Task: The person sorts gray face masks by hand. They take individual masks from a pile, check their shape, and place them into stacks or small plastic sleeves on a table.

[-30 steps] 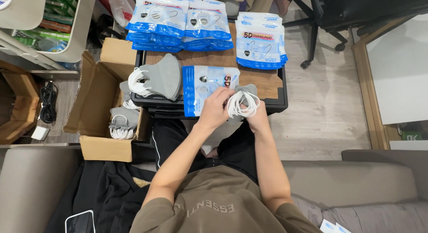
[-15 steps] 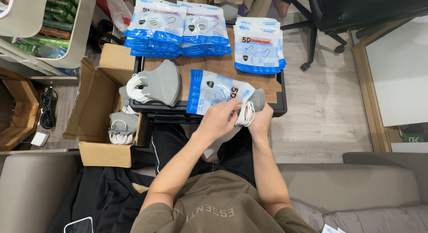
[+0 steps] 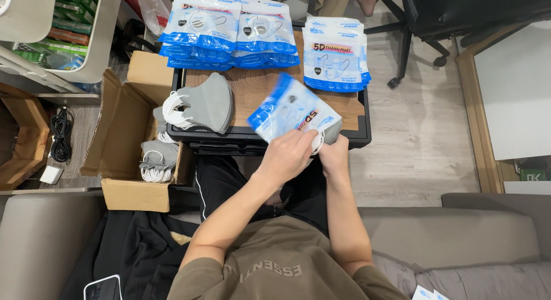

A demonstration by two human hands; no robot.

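Surface (image 3: 261, 93): wooden top, dark frame; packs (image 3: 229, 30) at 12 o'clock, grey masks (image 3: 206, 102) at 9.
Room: box (image 3: 123, 139) at 9 o'clock, chair (image 3: 459, 13) at 1.
Pouch (image 3: 287, 108): near edge, at 12 o'clock from both hands.
Left hand (image 3: 287, 156): gripping pouch.
Right hand (image 3: 333, 156): closed on white loops (image 3: 317, 142).

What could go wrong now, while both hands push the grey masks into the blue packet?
The white ear loops bunch at the mouth of the blue packet and may snag. The packet is held up only by the left hand and right hand, so the grey masks might slip out.
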